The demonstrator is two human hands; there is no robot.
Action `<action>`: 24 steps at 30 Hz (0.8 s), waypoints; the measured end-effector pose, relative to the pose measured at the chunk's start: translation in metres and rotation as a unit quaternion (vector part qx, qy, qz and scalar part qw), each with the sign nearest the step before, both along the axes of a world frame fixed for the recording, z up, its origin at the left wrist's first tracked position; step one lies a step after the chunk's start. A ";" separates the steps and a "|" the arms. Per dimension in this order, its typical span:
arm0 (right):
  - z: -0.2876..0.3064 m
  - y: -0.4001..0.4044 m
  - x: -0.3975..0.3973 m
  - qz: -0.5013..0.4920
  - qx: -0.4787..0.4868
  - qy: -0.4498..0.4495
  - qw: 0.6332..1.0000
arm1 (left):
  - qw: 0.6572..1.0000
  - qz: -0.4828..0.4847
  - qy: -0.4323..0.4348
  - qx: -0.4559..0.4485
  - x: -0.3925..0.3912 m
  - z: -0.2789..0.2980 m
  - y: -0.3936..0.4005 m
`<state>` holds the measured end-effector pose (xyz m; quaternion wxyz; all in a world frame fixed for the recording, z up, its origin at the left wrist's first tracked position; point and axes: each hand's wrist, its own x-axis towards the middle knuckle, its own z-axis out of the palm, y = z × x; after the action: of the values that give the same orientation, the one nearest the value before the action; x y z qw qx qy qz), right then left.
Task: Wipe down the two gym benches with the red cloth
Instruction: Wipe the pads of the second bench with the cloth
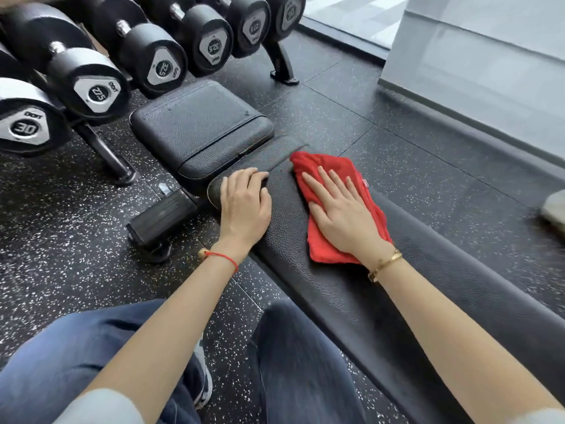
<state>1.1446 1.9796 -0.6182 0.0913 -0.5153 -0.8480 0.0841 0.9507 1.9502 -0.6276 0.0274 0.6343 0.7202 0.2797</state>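
A black padded gym bench (382, 286) runs from the lower right up to the middle, with its separate seat pad (198, 127) beyond the gap. The red cloth (330, 169) lies crumpled on the long pad near its far end. My right hand (342, 212) presses flat on the cloth, fingers spread. My left hand (244, 206) rests on the pad's far left corner, fingers curled over the edge. Only this one bench is in view.
A rack of black dumbbells (101, 84) stands at the upper left, its foot (284, 76) on the speckled rubber floor (351, 99). A white wall base (477, 75) runs along the right. My knees in blue trousers (293, 356) are beside the bench. A grey object (555, 209) lies at the right edge.
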 end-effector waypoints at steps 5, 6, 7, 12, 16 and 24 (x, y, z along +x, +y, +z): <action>0.002 0.036 -0.021 -0.043 -0.016 0.012 0.999 | 0.999 0.028 -0.019 0.035 0.001 -0.005 -0.001; 0.002 0.028 -0.021 -0.029 -0.015 0.013 0.999 | 0.999 0.029 -0.021 0.037 0.000 -0.005 0.000; 0.001 0.014 -0.017 -0.007 -0.012 0.013 1.000 | 0.999 0.030 -0.021 0.039 0.000 -0.006 0.000; 0.001 -0.047 0.028 0.083 -0.014 0.016 0.996 | 0.998 0.033 -0.017 0.045 0.002 -0.009 0.000; 0.003 -0.022 0.028 0.035 -0.014 0.023 0.999 | 0.998 0.038 -0.003 0.041 0.005 -0.011 0.000; 0.009 0.062 -0.050 0.002 -0.036 0.012 0.999 | 0.998 0.049 0.003 0.039 0.004 -0.011 0.001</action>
<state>1.0944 2.0421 -0.6091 0.0826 -0.5153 -0.8445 0.1206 0.9547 1.9508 -0.6382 -0.0135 0.5997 0.7391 0.3064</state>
